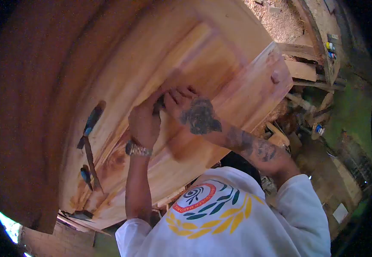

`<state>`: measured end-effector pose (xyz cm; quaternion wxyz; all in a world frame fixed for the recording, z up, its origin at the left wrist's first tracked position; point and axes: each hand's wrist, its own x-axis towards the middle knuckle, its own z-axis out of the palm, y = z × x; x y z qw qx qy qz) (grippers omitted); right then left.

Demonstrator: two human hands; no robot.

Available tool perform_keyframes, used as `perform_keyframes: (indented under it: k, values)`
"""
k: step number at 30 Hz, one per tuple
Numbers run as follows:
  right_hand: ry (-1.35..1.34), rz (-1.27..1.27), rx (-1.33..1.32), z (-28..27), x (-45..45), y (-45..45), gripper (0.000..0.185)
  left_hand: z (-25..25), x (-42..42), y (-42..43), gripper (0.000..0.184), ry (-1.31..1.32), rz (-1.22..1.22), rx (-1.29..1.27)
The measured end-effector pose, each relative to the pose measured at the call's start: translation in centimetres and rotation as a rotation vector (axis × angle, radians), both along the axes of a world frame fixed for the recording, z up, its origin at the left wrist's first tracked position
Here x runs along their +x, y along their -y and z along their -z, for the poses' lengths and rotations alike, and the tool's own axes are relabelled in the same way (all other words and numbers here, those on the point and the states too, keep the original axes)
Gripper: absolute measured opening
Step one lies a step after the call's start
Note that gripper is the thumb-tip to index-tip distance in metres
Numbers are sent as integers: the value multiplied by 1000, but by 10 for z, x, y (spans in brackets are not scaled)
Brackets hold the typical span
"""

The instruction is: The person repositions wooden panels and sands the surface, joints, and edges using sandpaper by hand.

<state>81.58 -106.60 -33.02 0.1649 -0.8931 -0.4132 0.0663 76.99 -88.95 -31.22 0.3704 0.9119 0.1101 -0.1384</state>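
A broad wooden panel [220,47] with strong grain lies under both hands. My left hand [145,122], a metal watch on its wrist, is curled closed near the panel's middle. My right hand [181,100], with a tattoo on its back, is beside it, fingers bent down against the wood. Between the hands shows a small dark thing [159,104]; my fingers hide most of it, so its kind does not show. To the left on the panel lie a tool with a blue and black handle [92,120], a smaller blue and dark tool [85,176] and a long thin dark strip [90,160].
A small dark block [83,214] rests at the panel's lower left corner. A roundish wooden bit [275,77] is near its right end. Wood shavings [280,21] lie beyond the far edge. Offcuts [299,70] and small containers [331,47] are at the right.
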Motion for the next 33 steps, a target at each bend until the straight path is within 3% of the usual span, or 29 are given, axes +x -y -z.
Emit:
perform_keyframes:
  k: [3, 6, 9, 12, 15, 18, 21, 24, 28, 30, 33]
  values:
    - [174, -64, 101, -2, 17, 18, 34, -12, 5, 29, 57, 83, 8, 188]
    - [310, -90, 129, -7, 75, 50, 33, -3, 39, 67, 58, 406, -35, 158]
    - [344, -160, 117, -1, 116, 89, 32, 18, 69, 105, 59, 398, 37, 301]
    - [328, -250, 147, 8, 138, 111, 31, 26, 78, 129, 60, 218, 56, 358]
    - [352, -280, 248, 21, 144, 110, 31, 25, 80, 132, 63, 250, 0, 406]
    - [354, -300, 303, 36, 142, 102, 29, 9, 82, 130, 68, 37, -7, 450]
    - [311, -261, 294, 44, 134, 98, 27, 17, 76, 128, 72, 17, -3, 492]
    - [270, -198, 231, 34, 125, 95, 25, 34, 69, 137, 71, 226, -108, 450]
    - [90, -206, 142, 16, 126, 101, 40, 29, 65, 143, 76, 96, -96, 405]
    - [145, -199, 168, 23, 124, 103, 30, 21, 65, 149, 87, 6, -75, 347]
    - [151, -201, 137, 21, 121, 113, 28, 9, 69, 154, 87, -172, -52, 302]
